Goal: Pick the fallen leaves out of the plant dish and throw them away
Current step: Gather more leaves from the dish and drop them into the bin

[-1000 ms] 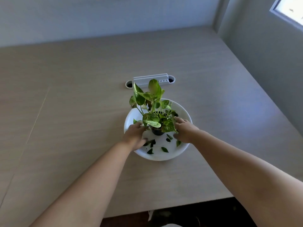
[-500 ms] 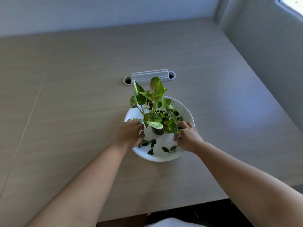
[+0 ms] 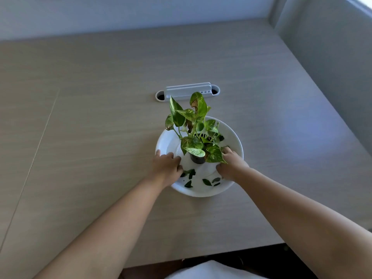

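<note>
Sliding outward since a second ago, the left hand now rests over the dish's left rim, fingers curled at the cluster of fallen leaves; whether they pinch one I cannot tell. The white dish sits mid-counter, with the potted plant standing in it. More loose leaves lie near the front rim, so picking has, I judge, barely begun. The right hand has drawn back toward the right rim, its fingertips tucked under foliage and hidden, its hold unreadable. No bin is in view.
</note>
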`<act>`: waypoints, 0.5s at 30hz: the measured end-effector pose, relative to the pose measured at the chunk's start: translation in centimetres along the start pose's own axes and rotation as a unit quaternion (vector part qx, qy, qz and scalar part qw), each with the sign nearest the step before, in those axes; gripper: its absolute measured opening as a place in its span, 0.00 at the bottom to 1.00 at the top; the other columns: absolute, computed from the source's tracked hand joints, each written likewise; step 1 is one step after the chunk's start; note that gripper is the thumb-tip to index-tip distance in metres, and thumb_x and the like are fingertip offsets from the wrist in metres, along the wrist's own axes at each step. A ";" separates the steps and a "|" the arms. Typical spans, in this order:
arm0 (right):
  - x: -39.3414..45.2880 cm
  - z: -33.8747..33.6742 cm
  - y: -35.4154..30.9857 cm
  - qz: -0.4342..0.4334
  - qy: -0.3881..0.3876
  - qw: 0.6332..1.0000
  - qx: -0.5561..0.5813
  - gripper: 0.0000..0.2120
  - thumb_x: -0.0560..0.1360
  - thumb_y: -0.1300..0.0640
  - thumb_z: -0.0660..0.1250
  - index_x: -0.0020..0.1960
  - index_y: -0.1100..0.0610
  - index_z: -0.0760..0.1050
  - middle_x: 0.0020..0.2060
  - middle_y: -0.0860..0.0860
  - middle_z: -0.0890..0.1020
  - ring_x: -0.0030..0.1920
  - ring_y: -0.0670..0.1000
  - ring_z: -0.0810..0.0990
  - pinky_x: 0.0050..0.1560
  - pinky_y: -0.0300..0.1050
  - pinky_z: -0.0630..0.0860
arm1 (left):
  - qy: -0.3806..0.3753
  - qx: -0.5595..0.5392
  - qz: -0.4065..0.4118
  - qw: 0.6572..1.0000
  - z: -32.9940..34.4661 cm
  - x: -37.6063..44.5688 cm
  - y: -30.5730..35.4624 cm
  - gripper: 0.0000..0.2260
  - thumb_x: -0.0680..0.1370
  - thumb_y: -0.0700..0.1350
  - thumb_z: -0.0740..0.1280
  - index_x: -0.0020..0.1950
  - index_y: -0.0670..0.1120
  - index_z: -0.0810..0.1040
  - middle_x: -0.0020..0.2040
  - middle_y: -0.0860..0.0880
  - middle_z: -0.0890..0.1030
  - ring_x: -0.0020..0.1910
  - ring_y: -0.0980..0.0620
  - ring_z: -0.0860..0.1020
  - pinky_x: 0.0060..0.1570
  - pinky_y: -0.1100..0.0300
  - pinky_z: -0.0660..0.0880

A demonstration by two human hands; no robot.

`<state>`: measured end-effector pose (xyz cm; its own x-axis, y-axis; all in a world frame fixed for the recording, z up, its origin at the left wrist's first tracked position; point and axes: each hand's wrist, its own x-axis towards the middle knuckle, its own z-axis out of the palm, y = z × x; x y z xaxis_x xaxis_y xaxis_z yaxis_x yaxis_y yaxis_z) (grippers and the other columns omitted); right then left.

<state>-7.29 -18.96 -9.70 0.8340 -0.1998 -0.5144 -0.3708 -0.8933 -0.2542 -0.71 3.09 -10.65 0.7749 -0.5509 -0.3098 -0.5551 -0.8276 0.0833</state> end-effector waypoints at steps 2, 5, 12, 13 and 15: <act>-0.5 0.0 -0.2 -0.008 -0.013 0.999 -0.032 0.14 0.77 0.56 0.56 0.59 0.55 0.73 0.55 0.53 0.73 0.57 0.56 0.74 0.53 0.52 0.77 | -0.003 -0.007 -0.001 1.000 0.1 -0.7 0.8 0.14 0.77 0.51 0.55 0.46 0.46 0.78 0.41 0.48 0.72 0.42 0.44 0.74 0.64 0.46 0.65; -1.1 0.2 -0.3 -0.030 -0.025 0.995 -0.093 0.13 0.79 0.56 0.51 0.40 0.56 0.70 0.39 0.52 0.75 0.44 0.57 0.76 0.43 0.48 0.76 | 0.015 -0.015 -0.010 1.000 0.2 -1.0 1.3 0.14 0.77 0.55 0.58 0.45 0.49 0.80 0.42 0.50 0.68 0.47 0.45 0.75 0.47 0.55 0.66; -0.7 -0.6 -0.1 -0.026 -0.001 1.000 -0.004 0.21 0.75 0.53 0.60 0.68 0.52 0.67 0.61 0.53 0.68 0.59 0.56 0.71 0.54 0.53 0.76 | -0.022 -0.134 -0.021 0.991 1.0 0.0 2.3 0.22 0.68 0.65 0.70 0.59 0.58 0.77 0.62 0.51 0.69 0.61 0.46 0.68 0.58 0.52 0.68; -0.8 -0.3 -0.3 -0.023 -0.017 0.999 -0.020 0.23 0.75 0.53 0.59 0.69 0.52 0.66 0.62 0.54 0.67 0.59 0.56 0.71 0.55 0.53 0.76 | -0.027 -0.135 -0.010 0.990 1.0 -0.1 2.3 0.21 0.68 0.64 0.70 0.59 0.60 0.78 0.62 0.51 0.69 0.62 0.46 0.68 0.60 0.52 0.67; -1.2 0.7 -0.5 -0.036 -0.030 0.997 -0.069 0.23 0.76 0.53 0.58 0.71 0.49 0.65 0.62 0.55 0.66 0.60 0.57 0.71 0.54 0.52 0.76 | -0.031 -0.138 0.009 0.990 0.9 -0.3 2.2 0.13 0.70 0.59 0.70 0.54 0.60 0.80 0.60 0.51 0.71 0.61 0.46 0.68 0.60 0.52 0.65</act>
<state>-8.37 -18.05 -9.50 0.8288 -0.1132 -0.5479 -0.2484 -0.9520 -0.1790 -2.41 1.55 -11.21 0.7410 -0.5657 -0.3618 -0.4586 -0.8199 0.3427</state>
